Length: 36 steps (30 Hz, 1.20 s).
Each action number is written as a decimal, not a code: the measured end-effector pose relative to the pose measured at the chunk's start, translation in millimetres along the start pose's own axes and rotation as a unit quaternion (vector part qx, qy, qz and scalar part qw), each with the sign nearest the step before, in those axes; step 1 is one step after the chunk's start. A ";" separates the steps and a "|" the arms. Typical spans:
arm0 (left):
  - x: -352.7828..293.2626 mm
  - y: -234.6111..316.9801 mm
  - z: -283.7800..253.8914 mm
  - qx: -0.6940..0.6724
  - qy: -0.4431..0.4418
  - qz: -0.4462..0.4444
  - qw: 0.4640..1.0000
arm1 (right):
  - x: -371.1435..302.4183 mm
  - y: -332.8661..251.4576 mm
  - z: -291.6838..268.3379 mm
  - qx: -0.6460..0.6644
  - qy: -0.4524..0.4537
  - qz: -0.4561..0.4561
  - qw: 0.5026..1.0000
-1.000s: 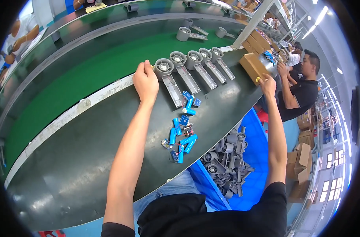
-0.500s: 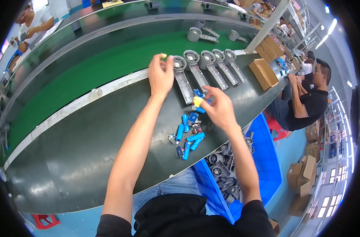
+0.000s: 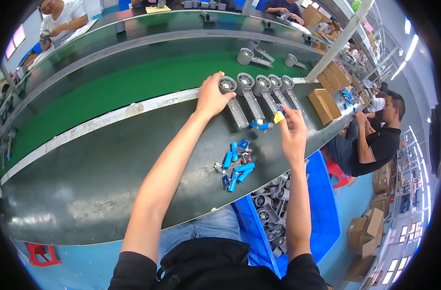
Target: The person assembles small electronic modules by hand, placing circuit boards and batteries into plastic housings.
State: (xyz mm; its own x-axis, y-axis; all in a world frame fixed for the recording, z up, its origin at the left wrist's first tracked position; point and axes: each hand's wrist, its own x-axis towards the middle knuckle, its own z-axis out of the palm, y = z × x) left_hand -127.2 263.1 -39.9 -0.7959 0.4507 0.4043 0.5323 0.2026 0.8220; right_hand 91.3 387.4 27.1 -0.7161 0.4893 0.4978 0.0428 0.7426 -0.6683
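Along the bench stands a row of several grey handheld-fan housings, each a round head with an open trough handle. My left hand (image 3: 213, 100) is closed around the head of the leftmost fan housing (image 3: 238, 112), thumb on its near side. My right hand (image 3: 294, 135) wears a yellow finger cover and pinches a small blue circuit board (image 3: 280, 109). Beside that hand, close to the handle ends, a blue battery cell (image 3: 265, 126) appears to belong to the board; the wires are too small to make out. Nearer me lies a pile of blue battery cells (image 3: 244, 167) with wired circuit boards.
A green conveyor belt (image 3: 148, 79) runs beyond the bench, carrying a few grey housings (image 3: 245, 56). An open cardboard box (image 3: 324, 106) sits at the right. Below the bench edge stands a blue bin (image 3: 322, 208) of grey parts. A co-worker (image 3: 375, 135) sits at right.
My left hand has closed on the leftmost housing's head. My right hand has lifted the blue board, carrying it and its battery right, away from the pile. The view has shifted slightly.
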 end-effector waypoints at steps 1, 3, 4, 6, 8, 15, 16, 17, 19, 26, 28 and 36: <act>-0.3 3.5 3.4 0.000 0.001 0.003 1.000 | 2.6 2.2 -2.1 -0.022 -0.010 -0.002 1.000; -2.8 10.3 13.2 0.107 0.019 0.008 0.994 | -1.1 2.4 -10.6 -0.003 -0.013 0.012 1.000; 2.3 8.4 14.8 0.121 0.052 0.029 0.991 | -4.0 3.6 -14.3 0.011 0.009 -0.003 1.000; 32.0 2.1 14.3 0.103 0.058 0.020 0.993 | -11.6 14.0 -19.9 0.052 0.047 -0.018 0.997; 71.7 -7.7 14.8 0.080 0.068 -0.002 0.995 | -30.0 34.8 -18.4 0.121 0.066 0.022 0.990; 167.3 -20.1 68.7 0.192 -0.050 -0.025 0.980 | -60.5 73.7 2.8 0.441 0.181 0.234 0.847; 172.8 -22.7 80.7 0.203 -0.062 -0.033 0.977 | -62.5 79.1 5.0 0.443 0.185 0.239 0.844; 177.7 -25.3 91.8 0.215 -0.075 -0.041 0.973 | -64.7 84.4 7.1 0.437 0.196 0.234 0.846; 188.1 -42.1 98.9 0.196 -0.084 -0.042 0.976 | -64.3 88.5 10.7 0.429 0.210 0.232 0.848; 192.6 -31.4 24.9 0.170 -0.028 0.027 0.985 | -52.9 71.7 7.7 0.433 0.197 0.233 0.848; 178.7 -17.5 -16.6 0.157 -0.034 0.037 0.986 | -52.9 79.2 5.6 0.447 0.181 0.219 0.848; -3.2 1.7 -171.0 -0.065 -0.057 -0.052 0.995 | -51.8 71.6 -10.8 0.559 0.130 0.224 0.787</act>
State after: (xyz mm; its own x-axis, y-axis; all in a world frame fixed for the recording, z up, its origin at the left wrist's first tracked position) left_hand -173.1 113.4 28.7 -0.8028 0.5306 0.2718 0.4009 0.1431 0.9049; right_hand 139.1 420.2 -40.5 -0.6314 0.7721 0.0721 -0.4933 -0.3281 -0.8056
